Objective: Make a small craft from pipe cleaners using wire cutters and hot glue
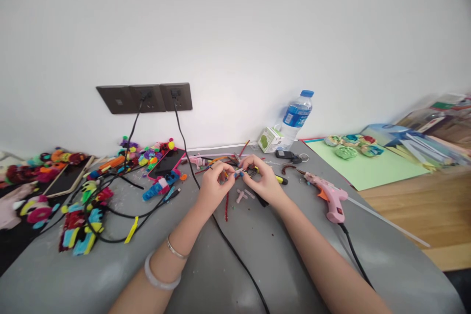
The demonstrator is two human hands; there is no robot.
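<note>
Both my hands meet over the grey table [257, 250] and pinch a small pale pink pipe-cleaner piece [238, 172] between them. My left hand [213, 187] has its fingers curled closed on one end; a dark red pipe cleaner [226, 204] hangs down beside it. My right hand [262, 180] is closed on the other end. Small pink pieces [244, 195] lie on the table just below the hands. A bracelet and a bangle sit on my left wrist.
A pink glue gun [328, 195] with a black cable lies to the right. A water bottle [296, 118], a small green-and-white box [270, 139] and keys [290, 156] stand behind. Colourful pipe-cleaner figures [83, 225], phones and black cables cover the left. Green paper [371, 169] lies far right.
</note>
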